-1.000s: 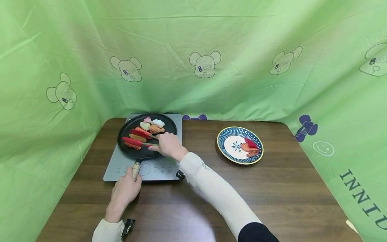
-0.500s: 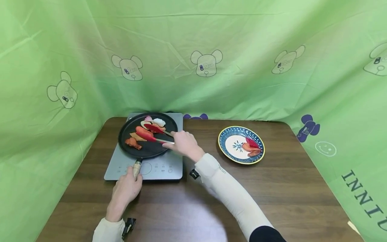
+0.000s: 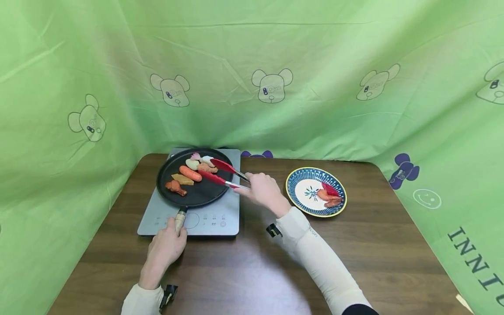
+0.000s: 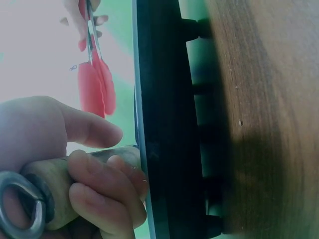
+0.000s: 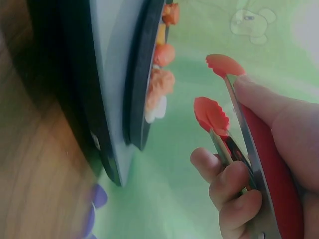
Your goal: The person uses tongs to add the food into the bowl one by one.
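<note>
Grips the beige cylindrical handle (image 3: 180, 219) of a round, flat black pan (image 3: 204, 193) with the curled fingers of the left hand (image 3: 166, 245). Shows a silvery metal ring (image 4: 22, 205) at the handle's end in the left wrist view. Grasps metal tongs with 2 red scalloped tips (image 3: 212, 176) in the right hand (image 3: 264, 192). Spreads those tips apart over the right side of the pan, clear of the food as seen from the right wrist. Rests the pan on a flat grey cooktop (image 3: 155, 221) with printed control marks, towards the left of a brown wood-grained table (image 3: 362, 258). Carries 7 pieces of food in the pan: a reddish-brown drumstick (image 3: 175, 188) nearest the handle, a flat tan-yellow piece (image 3: 183, 179), an orange sausage-shaped piece (image 3: 190, 173), a rough brown piece (image 3: 207, 168), a pale cream oval piece (image 3: 192, 164), a lumpy white piece (image 3: 206, 161) and a small pink piece (image 3: 195, 155) towards the far side. Well apart to the right, a round white plate (image 3: 292, 186) with a blue patterned rim and yellow edge, bearing a red piece (image 3: 330, 189) and an orange-brown wing-shaped piece (image 3: 330, 199). Wears white sleeves (image 3: 323, 258) and a small black device (image 3: 274, 230) at each wrist. Behind, a light green cloth (image 3: 220, 127) printed with bear-head outlines.
</note>
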The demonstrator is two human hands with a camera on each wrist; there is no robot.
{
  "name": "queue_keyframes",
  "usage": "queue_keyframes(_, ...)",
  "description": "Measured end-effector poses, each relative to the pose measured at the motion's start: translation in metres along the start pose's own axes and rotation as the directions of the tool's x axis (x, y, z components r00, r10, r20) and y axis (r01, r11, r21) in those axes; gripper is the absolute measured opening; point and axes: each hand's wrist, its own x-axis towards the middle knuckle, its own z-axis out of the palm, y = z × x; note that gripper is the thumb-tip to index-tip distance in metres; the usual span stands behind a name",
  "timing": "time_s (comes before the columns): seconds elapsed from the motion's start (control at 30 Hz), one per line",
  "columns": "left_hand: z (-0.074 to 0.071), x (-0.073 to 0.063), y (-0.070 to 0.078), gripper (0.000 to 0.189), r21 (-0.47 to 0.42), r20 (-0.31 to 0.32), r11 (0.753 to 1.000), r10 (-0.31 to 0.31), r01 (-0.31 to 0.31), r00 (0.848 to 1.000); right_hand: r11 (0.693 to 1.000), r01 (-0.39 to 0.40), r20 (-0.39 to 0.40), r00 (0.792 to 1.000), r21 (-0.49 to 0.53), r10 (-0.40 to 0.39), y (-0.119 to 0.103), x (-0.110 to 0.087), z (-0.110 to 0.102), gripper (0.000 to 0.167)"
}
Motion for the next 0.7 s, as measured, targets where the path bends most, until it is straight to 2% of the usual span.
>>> queue_keyframes(0.2, 0.0, -0.001, 0.0, 0.047, -0.015, 0.005, 1.0, -0.002, 0.002, 1.0, 1.0, 0.024, -0.081, 0.996, 0.01, -0.023, 0.017, -0.016, -0.011, 0.043)
queue_keyframes(0.43, 0.002, 0.0, -0.001, 0.045, -0.016, 0.001, 1.0, -0.008, 0.008, 1.0, 0.997, 0.069, -0.173, 0.982, -0.016, -0.071, 0.04, -0.03, -0.017, 0.041)
queue_keyframes(0.7, 0.001, 0.0, -0.001, 0.042, -0.018, 0.006, 1.0, -0.008, 0.008, 1.0, 0.999, 0.035, -0.188, 0.981, -0.037, -0.041, 0.061, -0.045, -0.027, 0.043)
